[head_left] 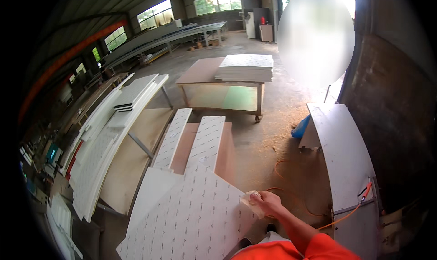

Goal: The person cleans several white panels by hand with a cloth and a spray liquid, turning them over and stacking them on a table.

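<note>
My right hand [268, 202] reaches in from the lower right, its fingers closed on a crumpled pale piece, cloth or film [253, 203]. That piece lies against the right edge of a large white panel [186, 214] with rows of small dark printed marks. Whether my fingers also grip the panel's edge is hard to make out. The panel lies slanted in front of me, over a plain white sheet [154, 187]. My left hand is out of view.
Two stacks of panels [207, 137] with pinkish-brown sides stand just beyond. A long rack of white panels [107, 141] runs along the left. Further ahead is a wheeled table [198, 71] with stacked boards. To my right stands a white-topped bench [343, 132]; an orange hose [339, 222] trails over the floor.
</note>
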Action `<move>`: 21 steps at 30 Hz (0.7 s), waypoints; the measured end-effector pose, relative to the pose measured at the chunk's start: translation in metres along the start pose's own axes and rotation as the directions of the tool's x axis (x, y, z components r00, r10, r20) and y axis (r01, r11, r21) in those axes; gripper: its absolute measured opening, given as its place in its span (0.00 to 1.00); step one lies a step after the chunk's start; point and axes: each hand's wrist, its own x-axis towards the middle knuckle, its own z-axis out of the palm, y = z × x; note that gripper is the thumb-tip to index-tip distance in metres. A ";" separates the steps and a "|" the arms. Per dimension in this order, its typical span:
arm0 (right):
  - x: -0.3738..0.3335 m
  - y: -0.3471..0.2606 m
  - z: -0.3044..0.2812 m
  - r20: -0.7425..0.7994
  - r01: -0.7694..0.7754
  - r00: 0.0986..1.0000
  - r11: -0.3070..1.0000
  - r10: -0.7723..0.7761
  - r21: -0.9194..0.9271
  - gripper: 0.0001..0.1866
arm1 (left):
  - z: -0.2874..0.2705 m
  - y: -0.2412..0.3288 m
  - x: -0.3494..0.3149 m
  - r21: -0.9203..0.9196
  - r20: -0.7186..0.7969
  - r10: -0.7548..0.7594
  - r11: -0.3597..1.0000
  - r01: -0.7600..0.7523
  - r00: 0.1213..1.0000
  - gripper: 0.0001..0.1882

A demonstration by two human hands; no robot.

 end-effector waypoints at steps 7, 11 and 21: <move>0.066 0.015 0.067 -0.266 0.146 0.897 0.805 -0.352 -0.576 0.31 | -0.020 -0.086 -0.025 0.532 -0.089 0.138 0.844 -0.070 0.986 0.30; 0.092 0.025 0.056 -0.136 -0.135 0.985 0.954 0.102 -0.267 0.33 | -0.009 -0.087 -0.026 0.095 -0.032 -0.530 0.842 0.531 0.847 0.28; 0.115 0.096 -0.006 -0.285 -0.242 0.941 0.953 0.185 -0.181 0.35 | -0.004 0.006 0.042 -0.042 -0.144 -0.123 0.992 0.118 0.982 0.31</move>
